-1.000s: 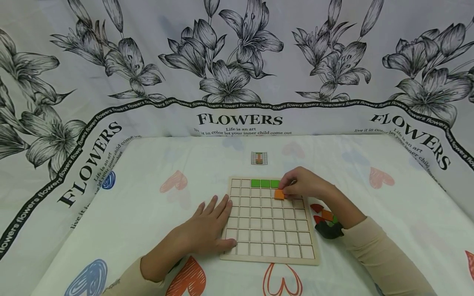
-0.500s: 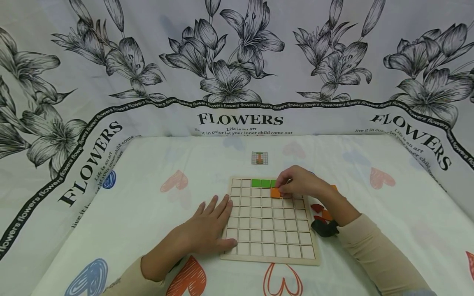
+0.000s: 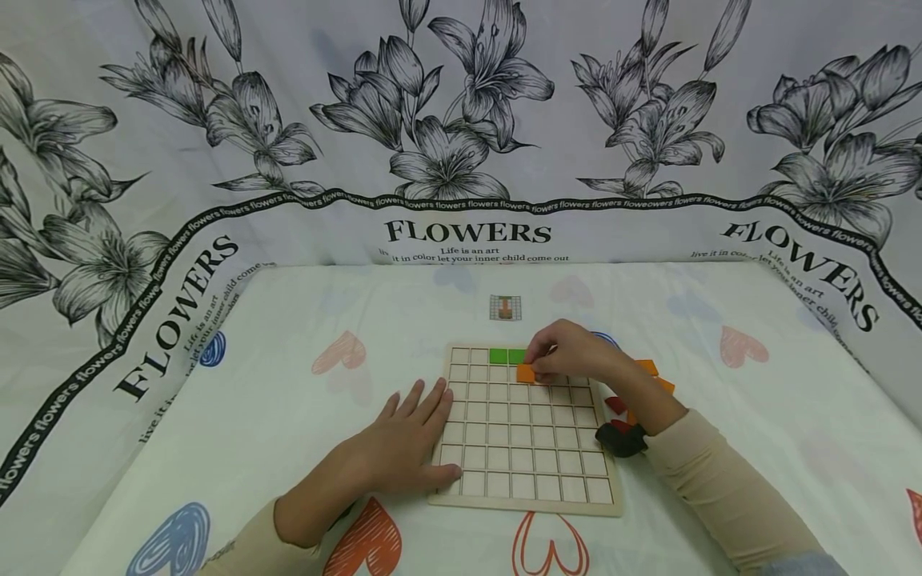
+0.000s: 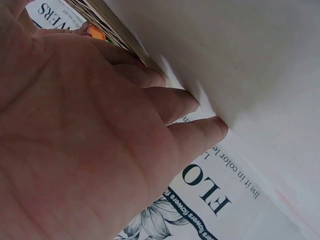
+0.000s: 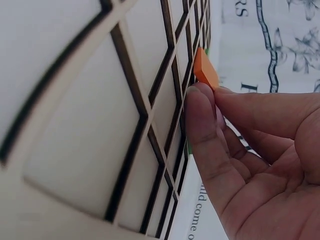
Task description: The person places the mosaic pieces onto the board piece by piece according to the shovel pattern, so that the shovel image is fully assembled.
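Note:
My right hand [image 3: 572, 352] pinches an orange square tile [image 3: 526, 374] between thumb and fingertips, low over the second row of a wooden grid board [image 3: 524, 507]. In the right wrist view the orange tile [image 5: 205, 68] tilts at the grid bars. Green square tiles [image 3: 499, 357] fill cells of the board's top row, partly covered by my right fingers. My left hand [image 3: 399, 444] lies spread along the board's left side, fingertips at its edge and thumb on its lower left corner. In the left wrist view the left hand [image 4: 90, 130] has its fingers extended.
Red, orange and other loose pieces [image 3: 651, 368] lie right of the board, partly behind my right forearm. A dark band [image 3: 621, 440] shows by my right wrist. A small pattern card [image 3: 505, 308] lies beyond the board on the heart-print cloth [image 3: 389, 304].
My right hand has moved left along the second row with the orange tile, uncovering more loose pieces at the right. My left hand has stayed in place.

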Motion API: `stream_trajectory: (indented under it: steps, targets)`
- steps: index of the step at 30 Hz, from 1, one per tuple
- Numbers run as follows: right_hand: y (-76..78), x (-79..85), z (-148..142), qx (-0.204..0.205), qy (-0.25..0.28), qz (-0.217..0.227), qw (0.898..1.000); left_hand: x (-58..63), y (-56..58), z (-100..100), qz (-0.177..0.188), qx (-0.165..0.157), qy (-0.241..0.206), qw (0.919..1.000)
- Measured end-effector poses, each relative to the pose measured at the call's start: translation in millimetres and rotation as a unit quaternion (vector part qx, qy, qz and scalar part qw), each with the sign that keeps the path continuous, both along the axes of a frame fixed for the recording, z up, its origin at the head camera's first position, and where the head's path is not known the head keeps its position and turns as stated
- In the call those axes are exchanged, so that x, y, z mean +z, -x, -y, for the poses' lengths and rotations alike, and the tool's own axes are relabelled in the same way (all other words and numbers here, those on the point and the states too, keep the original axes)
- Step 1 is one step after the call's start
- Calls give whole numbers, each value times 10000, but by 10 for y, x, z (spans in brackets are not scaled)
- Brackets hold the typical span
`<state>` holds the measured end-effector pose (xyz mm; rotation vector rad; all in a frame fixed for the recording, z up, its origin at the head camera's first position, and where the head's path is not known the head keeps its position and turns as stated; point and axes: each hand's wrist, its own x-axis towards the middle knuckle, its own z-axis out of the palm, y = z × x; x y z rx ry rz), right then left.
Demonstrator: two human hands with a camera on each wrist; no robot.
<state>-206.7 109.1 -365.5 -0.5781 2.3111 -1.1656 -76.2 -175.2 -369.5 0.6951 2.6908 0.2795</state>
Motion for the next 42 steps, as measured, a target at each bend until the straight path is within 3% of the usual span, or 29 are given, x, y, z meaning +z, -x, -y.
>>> stream_trajectory:
  steps: [6, 13, 26, 35, 42]
  targets:
    - [-8, 13, 37, 79, 101, 28, 9999, -15, 3, 3, -24, 9, 36, 10000]
    - [8, 3, 53, 263, 5, -234, 9994, -34, 9, 1, -62, -4, 110, 9999]
    - [-13, -12, 71, -5, -85, -123, 9999, -4, 1, -1, 10, 46, 30, 10000]
    - [-58, -38, -40, 95, -332, -547, 9979, -15, 5, -16, 17, 90, 89, 9999]
    - [-174, -28, -133, 455, -272, -916, 9944, -25, 8, -19, -13, 87, 115, 9999]
